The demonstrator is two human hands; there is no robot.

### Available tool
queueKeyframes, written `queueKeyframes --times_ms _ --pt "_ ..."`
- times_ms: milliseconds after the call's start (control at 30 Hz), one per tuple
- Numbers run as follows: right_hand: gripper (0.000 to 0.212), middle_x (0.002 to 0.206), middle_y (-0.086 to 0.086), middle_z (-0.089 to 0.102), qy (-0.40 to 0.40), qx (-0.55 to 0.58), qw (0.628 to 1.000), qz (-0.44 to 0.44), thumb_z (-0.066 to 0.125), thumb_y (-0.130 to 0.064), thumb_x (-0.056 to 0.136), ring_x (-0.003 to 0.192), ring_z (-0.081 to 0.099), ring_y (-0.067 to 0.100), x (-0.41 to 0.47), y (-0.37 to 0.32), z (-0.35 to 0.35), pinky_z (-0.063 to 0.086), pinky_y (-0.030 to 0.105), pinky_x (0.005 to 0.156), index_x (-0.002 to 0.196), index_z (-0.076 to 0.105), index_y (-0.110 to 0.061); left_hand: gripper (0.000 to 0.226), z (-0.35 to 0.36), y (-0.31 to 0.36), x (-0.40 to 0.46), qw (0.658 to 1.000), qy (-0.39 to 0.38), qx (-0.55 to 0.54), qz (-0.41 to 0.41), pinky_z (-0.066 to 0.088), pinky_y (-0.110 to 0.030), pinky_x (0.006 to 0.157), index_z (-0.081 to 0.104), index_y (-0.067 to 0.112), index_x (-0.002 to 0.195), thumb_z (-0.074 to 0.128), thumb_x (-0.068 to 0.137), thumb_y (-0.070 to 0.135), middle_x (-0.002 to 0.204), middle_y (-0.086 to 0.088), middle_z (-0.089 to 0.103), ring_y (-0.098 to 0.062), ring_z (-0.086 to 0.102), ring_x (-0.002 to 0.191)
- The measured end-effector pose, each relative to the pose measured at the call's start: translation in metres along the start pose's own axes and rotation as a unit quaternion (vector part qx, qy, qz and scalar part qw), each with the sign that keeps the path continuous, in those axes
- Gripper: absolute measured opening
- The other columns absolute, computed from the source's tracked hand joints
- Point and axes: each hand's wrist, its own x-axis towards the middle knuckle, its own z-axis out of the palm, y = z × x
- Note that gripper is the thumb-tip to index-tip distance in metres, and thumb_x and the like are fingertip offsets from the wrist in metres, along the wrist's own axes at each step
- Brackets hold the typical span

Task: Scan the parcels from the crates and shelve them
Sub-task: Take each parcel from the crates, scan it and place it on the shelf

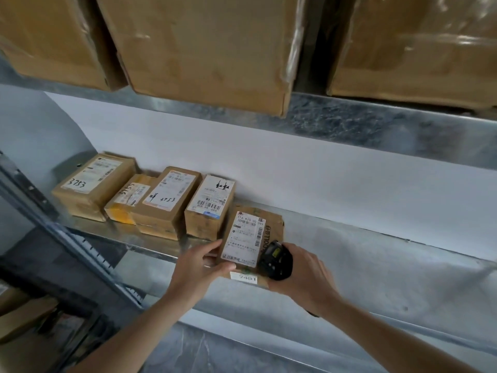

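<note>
A small brown cardboard parcel point(251, 232) with a white shipping label lies at the front edge of the metal shelf point(376, 254). My left hand point(200, 267) holds its near left corner, thumb on the label. My right hand point(306, 275) grips a black handheld scanner point(275, 261) against the parcel's right side, its small screen facing up. To the parcel's left, several labelled brown parcels point(166, 200) stand in a row against the white back wall.
Large brown cartons point(209, 44) fill the shelf above, overhanging its metal edge point(376, 125). A grey slotted upright point(80, 238) runs down at left. More boxes point(21, 316) sit on a lower level at bottom left. Bare shelf extends right of the parcel.
</note>
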Motion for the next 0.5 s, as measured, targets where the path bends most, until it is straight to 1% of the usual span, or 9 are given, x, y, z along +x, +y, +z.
queueKeyframes --times_ms 67,133,200,267,367,433,500 --pt "0.07 0.104 -0.015 0.07 -0.005 0.0 1.0 0.001 0.075 -0.073 0.06 0.087 0.063 0.006 0.01 -0.001 -0.002 0.05 0.02 0.067 0.117 0.06 -0.037 0.047 0.001 0.001 0.007 1.0 0.006 -0.001 0.005 0.056 -0.013 0.081 0.066 0.032 0.117 0.086 0.076 0.017 0.097 0.029 0.073 0.005 0.07 0.094" --pt "0.067 0.104 -0.014 0.071 -0.002 0.002 1.0 0.006 0.079 -0.068 0.062 0.089 0.064 0.009 0.019 -0.001 -0.003 0.056 0.027 0.074 0.118 0.061 -0.036 0.047 0.003 0.002 0.013 1.0 0.017 0.005 0.005 0.056 -0.011 0.079 0.068 0.023 0.12 0.086 0.077 0.016 0.099 0.025 0.073 0.005 0.071 0.093" --pt "0.065 0.105 -0.014 0.071 0.001 -0.001 1.0 0.011 0.079 -0.064 0.063 0.091 0.065 0.013 0.025 -0.003 -0.005 0.057 0.034 0.077 0.118 0.06 -0.036 0.048 0.005 0.004 0.017 0.999 0.033 0.028 0.008 0.056 -0.011 0.076 0.068 0.02 0.123 0.085 0.079 0.021 0.106 0.017 0.073 0.006 0.071 0.091" --pt "0.064 0.106 -0.013 0.071 0.003 -0.003 1.0 0.013 0.081 -0.063 0.066 0.091 0.065 0.014 0.031 -0.004 -0.006 0.055 0.032 0.076 0.12 0.06 -0.035 0.046 0.008 0.005 0.02 0.997 0.057 0.05 0.007 0.056 -0.011 0.074 0.069 0.019 0.122 0.084 0.08 0.025 0.109 0.013 0.074 0.005 0.071 0.086" --pt "0.063 0.107 -0.013 0.07 0.001 -0.001 1.0 0.01 0.082 -0.063 0.07 0.089 0.062 0.013 0.036 -0.006 -0.008 0.045 0.024 0.066 0.121 0.06 -0.034 0.042 0.012 0.007 0.023 0.993 0.089 0.082 0.007 0.057 -0.011 0.072 0.071 0.018 0.117 0.084 0.079 0.028 0.107 0.01 0.075 0.002 0.071 0.083" --pt "0.062 0.106 -0.012 0.07 0.001 -0.003 1.0 0.008 0.082 -0.063 0.07 0.088 0.061 0.014 0.038 -0.007 -0.009 0.043 0.026 0.065 0.12 0.059 -0.035 0.039 0.012 0.007 0.025 0.991 0.098 0.092 0.004 0.055 -0.01 0.069 0.072 0.017 0.113 0.085 0.079 0.029 0.104 0.008 0.077 0.0 0.071 0.081" --pt "0.061 0.105 -0.012 0.07 0.002 0.002 1.0 0.008 0.082 -0.06 0.071 0.088 0.062 0.014 0.038 -0.006 -0.009 0.045 0.026 0.067 0.12 0.058 -0.034 0.037 0.012 0.009 0.025 0.99 0.1 0.102 -0.001 0.053 -0.007 0.066 0.072 0.018 0.111 0.084 0.079 0.031 0.101 0.008 0.077 0.0 0.071 0.079"
